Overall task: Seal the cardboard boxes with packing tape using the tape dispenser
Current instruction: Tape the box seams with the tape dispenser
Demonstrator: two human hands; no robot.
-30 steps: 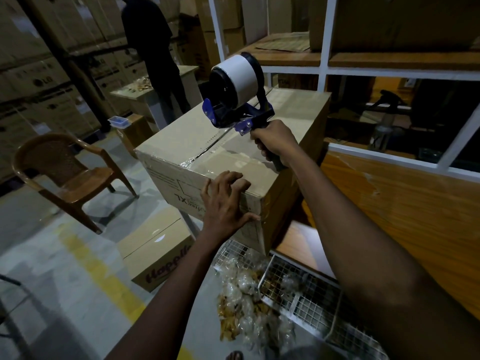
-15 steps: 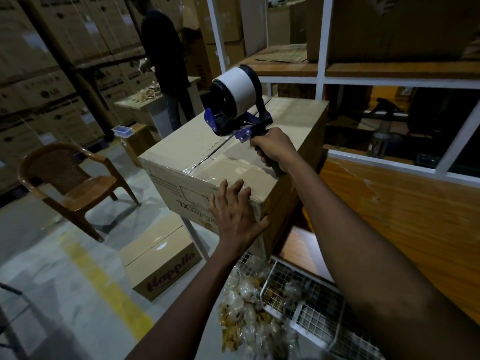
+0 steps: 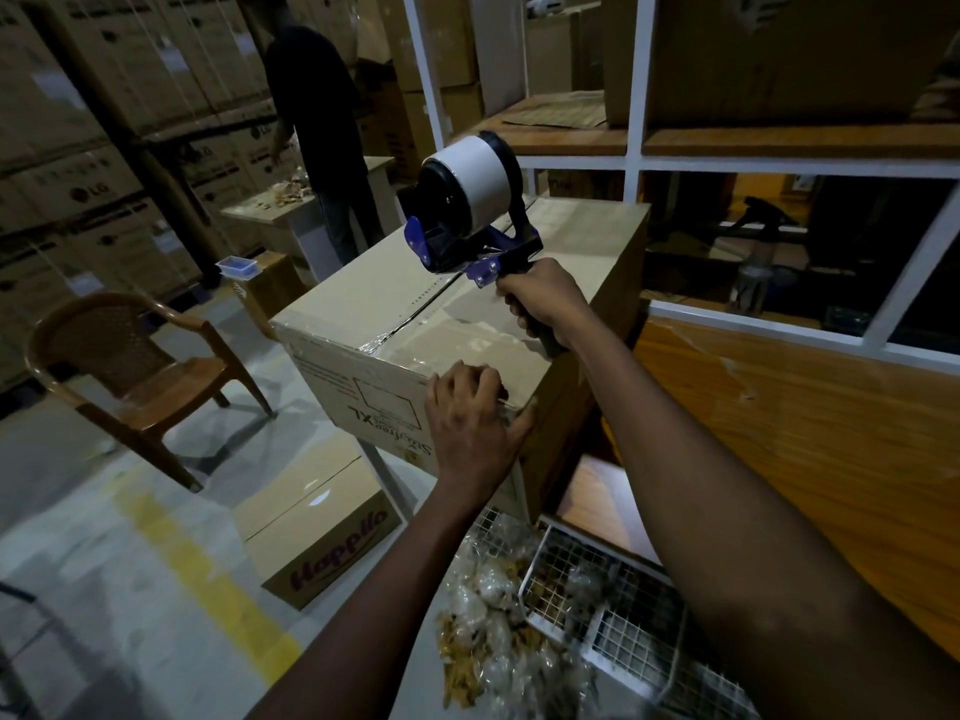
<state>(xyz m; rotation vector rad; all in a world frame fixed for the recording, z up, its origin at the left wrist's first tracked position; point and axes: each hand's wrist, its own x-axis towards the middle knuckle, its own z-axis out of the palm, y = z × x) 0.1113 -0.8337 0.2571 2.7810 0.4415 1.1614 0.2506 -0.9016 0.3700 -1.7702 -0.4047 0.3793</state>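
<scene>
Dim warehouse light falls on our packing spot, and nearest to us a white wire basket [image 3: 631,623] lies beside a heap of small clear packets [image 3: 498,610], parked low, probably to keep them out of the way of the taping.

Just beyond, our left hand [image 3: 470,423] lies on the near top corner of the cardboard box [image 3: 374,324], fingers curled over the edge and thumb spread down the side; we judge it is there to pin the box, and the tape's starting end, so nothing slides as the roll is pulled.

Our right hand [image 3: 540,298] is wrapped tightly round the handle of the tape dispenser [image 3: 467,210], whose blue front sits low over the centre seam about midway along the top. Glossy clear tape [image 3: 441,335] already covers the near half of that seam (the far half looks bare), so we judge the run is half done. We cannot tell if the blade touches the cardboard.

On the floor to the left sits a Happilo carton [image 3: 317,537], then a brown plastic chair [image 3: 135,376]. Farther off, a person [image 3: 317,132] stands at a small table [image 3: 291,215] before stacked LG cartons [image 3: 78,148].
</scene>
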